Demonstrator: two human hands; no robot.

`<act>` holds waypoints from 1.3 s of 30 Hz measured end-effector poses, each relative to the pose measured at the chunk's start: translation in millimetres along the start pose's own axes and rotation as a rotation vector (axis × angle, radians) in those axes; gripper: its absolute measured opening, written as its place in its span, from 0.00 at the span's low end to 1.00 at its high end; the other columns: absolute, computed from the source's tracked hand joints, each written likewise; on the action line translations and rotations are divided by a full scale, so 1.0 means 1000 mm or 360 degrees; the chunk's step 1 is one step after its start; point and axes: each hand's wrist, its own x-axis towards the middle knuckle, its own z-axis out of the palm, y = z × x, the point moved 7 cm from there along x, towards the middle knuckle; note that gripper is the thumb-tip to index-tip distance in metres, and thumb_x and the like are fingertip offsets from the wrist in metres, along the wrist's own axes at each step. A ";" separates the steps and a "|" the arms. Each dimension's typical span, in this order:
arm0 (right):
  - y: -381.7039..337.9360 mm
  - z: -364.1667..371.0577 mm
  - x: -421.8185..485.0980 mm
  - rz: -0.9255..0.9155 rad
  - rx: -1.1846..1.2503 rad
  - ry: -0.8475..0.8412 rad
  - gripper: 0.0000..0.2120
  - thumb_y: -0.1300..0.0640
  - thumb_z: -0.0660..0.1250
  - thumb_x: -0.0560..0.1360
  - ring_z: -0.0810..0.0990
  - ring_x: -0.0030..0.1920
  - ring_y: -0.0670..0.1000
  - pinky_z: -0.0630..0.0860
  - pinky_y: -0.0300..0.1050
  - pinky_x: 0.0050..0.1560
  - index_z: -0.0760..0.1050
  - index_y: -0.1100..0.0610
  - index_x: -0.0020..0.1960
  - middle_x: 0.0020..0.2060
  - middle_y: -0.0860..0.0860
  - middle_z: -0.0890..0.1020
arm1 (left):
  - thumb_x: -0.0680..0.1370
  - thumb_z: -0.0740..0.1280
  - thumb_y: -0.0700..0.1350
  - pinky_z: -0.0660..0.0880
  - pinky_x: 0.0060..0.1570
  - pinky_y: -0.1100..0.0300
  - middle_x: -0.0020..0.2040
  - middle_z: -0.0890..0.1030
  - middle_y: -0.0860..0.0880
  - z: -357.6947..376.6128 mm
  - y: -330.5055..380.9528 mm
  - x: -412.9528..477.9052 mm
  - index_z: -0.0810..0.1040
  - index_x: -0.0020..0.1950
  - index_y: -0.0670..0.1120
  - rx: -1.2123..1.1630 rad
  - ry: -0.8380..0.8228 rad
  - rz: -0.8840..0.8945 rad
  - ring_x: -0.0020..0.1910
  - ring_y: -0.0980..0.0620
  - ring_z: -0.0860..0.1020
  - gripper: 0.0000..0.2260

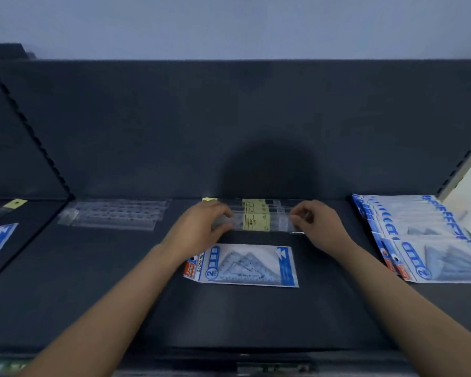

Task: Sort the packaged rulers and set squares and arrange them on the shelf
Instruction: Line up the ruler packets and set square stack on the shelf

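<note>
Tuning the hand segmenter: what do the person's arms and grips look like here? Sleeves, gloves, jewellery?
Left grip and right grip are bare hands: no gloves, rings or wristbands visible. Left forearm and right forearm are bare too, with no sleeve in view down to the frame's bottom edge. No markings that I can make out in this dim light.

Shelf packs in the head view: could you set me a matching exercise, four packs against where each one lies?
Things:
1. yellow-label rulers
2. single set-square pack
3. fanned set-square packs
4. clear ruler packs

Places:
A. right end of the shelf
B. at the back, left of both hands, untouched
C. gripped between left hand and right hand
D. alone, nearer than the hands

Pairs: 1-C, 2-D, 3-A, 4-B
</note>
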 end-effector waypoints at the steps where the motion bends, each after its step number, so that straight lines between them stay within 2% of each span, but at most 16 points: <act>1: 0.000 0.004 -0.001 -0.0015 -0.0037 -0.0029 0.01 0.56 0.68 0.75 0.71 0.38 0.41 0.68 0.31 0.42 0.78 0.51 0.45 0.41 0.45 0.75 | 0.78 0.67 0.49 0.74 0.56 0.55 0.54 0.81 0.53 -0.001 -0.003 0.002 0.81 0.56 0.48 0.0081 -0.0021 0.0053 0.54 0.53 0.77 0.09; 3: 0.002 0.010 0.000 -0.0004 -0.0089 -0.0081 0.02 0.54 0.68 0.75 0.73 0.43 0.45 0.71 0.44 0.50 0.79 0.51 0.45 0.41 0.44 0.75 | 0.80 0.64 0.48 0.72 0.60 0.54 0.59 0.81 0.53 0.004 -0.006 0.006 0.80 0.60 0.49 0.0211 -0.0176 0.0104 0.59 0.52 0.77 0.11; 4: 0.004 0.012 0.000 0.0011 -0.0114 -0.0100 0.02 0.54 0.67 0.75 0.73 0.46 0.47 0.68 0.46 0.51 0.79 0.50 0.46 0.41 0.44 0.75 | 0.81 0.63 0.48 0.71 0.61 0.55 0.61 0.80 0.53 0.008 -0.007 0.006 0.80 0.61 0.49 0.0282 -0.0256 0.0110 0.61 0.53 0.76 0.12; 7: 0.001 0.013 -0.002 0.0000 -0.0271 -0.0095 0.05 0.53 0.64 0.77 0.71 0.54 0.50 0.58 0.43 0.51 0.78 0.50 0.49 0.46 0.46 0.75 | 0.81 0.61 0.49 0.70 0.63 0.56 0.64 0.79 0.54 0.013 -0.009 0.003 0.79 0.63 0.51 0.0399 -0.0267 0.0098 0.63 0.53 0.75 0.13; 10: -0.018 0.007 -0.010 -0.0183 -0.0385 -0.0035 0.09 0.48 0.62 0.78 0.71 0.54 0.49 0.59 0.42 0.52 0.77 0.51 0.51 0.51 0.47 0.76 | 0.79 0.65 0.52 0.73 0.58 0.55 0.56 0.80 0.57 0.004 -0.007 -0.003 0.83 0.55 0.52 0.0239 -0.0133 0.0077 0.54 0.57 0.77 0.10; 12: -0.033 0.011 -0.018 -0.0235 -0.0212 -0.0321 0.15 0.41 0.66 0.73 0.72 0.52 0.45 0.66 0.41 0.53 0.76 0.50 0.53 0.50 0.44 0.76 | 0.74 0.69 0.58 0.75 0.53 0.58 0.50 0.79 0.61 0.001 -0.006 -0.007 0.82 0.51 0.55 -0.0038 -0.0292 -0.0049 0.50 0.62 0.76 0.11; 14: -0.042 0.020 -0.029 -0.0147 -0.0122 -0.0732 0.23 0.37 0.72 0.65 0.73 0.50 0.43 0.70 0.38 0.50 0.75 0.49 0.54 0.50 0.43 0.76 | 0.67 0.74 0.62 0.73 0.47 0.66 0.50 0.78 0.61 0.007 -0.003 -0.011 0.80 0.53 0.56 -0.0184 -0.0627 -0.0198 0.48 0.63 0.75 0.19; 16: -0.046 0.026 -0.037 -0.0056 -0.0205 -0.0951 0.27 0.38 0.76 0.61 0.73 0.50 0.43 0.70 0.36 0.47 0.75 0.49 0.54 0.50 0.44 0.76 | 0.64 0.78 0.60 0.71 0.40 0.69 0.49 0.78 0.59 0.013 0.003 -0.012 0.77 0.56 0.54 -0.0146 -0.0872 -0.0239 0.45 0.61 0.75 0.25; 20: -0.054 0.031 -0.042 0.0088 -0.0220 -0.1116 0.19 0.44 0.77 0.63 0.74 0.44 0.46 0.69 0.36 0.39 0.75 0.52 0.47 0.42 0.42 0.75 | 0.63 0.80 0.56 0.69 0.35 0.63 0.42 0.76 0.56 0.022 0.011 -0.010 0.75 0.48 0.52 -0.0018 -0.1173 -0.0307 0.38 0.57 0.73 0.21; 23: -0.057 0.031 -0.045 0.0196 -0.0223 -0.1209 0.21 0.49 0.77 0.66 0.73 0.46 0.47 0.70 0.39 0.43 0.73 0.54 0.54 0.41 0.41 0.73 | 0.67 0.77 0.55 0.68 0.35 0.63 0.38 0.76 0.56 0.029 0.015 -0.006 0.75 0.42 0.52 0.0109 -0.1330 -0.0242 0.36 0.57 0.72 0.14; 25: -0.057 0.030 -0.047 0.0237 -0.0218 -0.1237 0.23 0.53 0.76 0.67 0.73 0.46 0.47 0.69 0.39 0.43 0.72 0.55 0.58 0.40 0.40 0.71 | 0.71 0.75 0.52 0.70 0.39 0.62 0.38 0.76 0.56 0.033 0.021 -0.003 0.74 0.40 0.53 0.0127 -0.1385 -0.0163 0.37 0.57 0.73 0.10; 27: -0.053 0.026 -0.049 0.0190 -0.0227 -0.1237 0.15 0.55 0.74 0.69 0.73 0.44 0.46 0.68 0.36 0.39 0.75 0.54 0.53 0.38 0.40 0.72 | 0.73 0.73 0.49 0.72 0.41 0.60 0.38 0.77 0.57 0.033 0.025 0.002 0.73 0.40 0.53 0.0093 -0.1369 -0.0137 0.37 0.57 0.73 0.09; 30: -0.039 -0.001 -0.054 0.0146 -0.0175 -0.1085 0.07 0.58 0.72 0.70 0.73 0.37 0.43 0.69 0.36 0.38 0.75 0.51 0.44 0.36 0.42 0.74 | 0.75 0.71 0.45 0.69 0.36 0.64 0.29 0.77 0.57 0.027 0.050 0.010 0.71 0.40 0.50 -0.0189 -0.1253 -0.0128 0.29 0.60 0.71 0.09; 32: -0.023 -0.031 -0.056 0.0180 -0.0030 -0.0956 0.07 0.59 0.72 0.70 0.74 0.38 0.45 0.69 0.40 0.41 0.74 0.52 0.42 0.36 0.45 0.77 | 0.76 0.70 0.42 0.68 0.32 0.68 0.28 0.79 0.56 0.020 0.081 0.017 0.71 0.42 0.47 -0.0421 -0.1183 -0.0096 0.27 0.62 0.71 0.09; 36: 0.037 -0.099 -0.073 0.0372 0.0309 -0.0813 0.12 0.57 0.74 0.69 0.73 0.39 0.48 0.67 0.43 0.42 0.72 0.50 0.45 0.39 0.48 0.79 | 0.77 0.69 0.41 0.75 0.36 0.62 0.37 0.85 0.49 0.029 0.152 0.039 0.74 0.48 0.46 -0.0623 -0.0980 -0.0033 0.34 0.56 0.81 0.05; 39: 0.099 -0.145 -0.092 0.0499 0.0519 -0.0893 0.18 0.60 0.75 0.68 0.76 0.48 0.51 0.71 0.46 0.50 0.73 0.48 0.53 0.51 0.51 0.80 | 0.76 0.70 0.41 0.78 0.38 0.61 0.40 0.86 0.48 0.064 0.210 0.053 0.76 0.49 0.46 -0.0763 -0.0862 -0.0084 0.37 0.55 0.83 0.05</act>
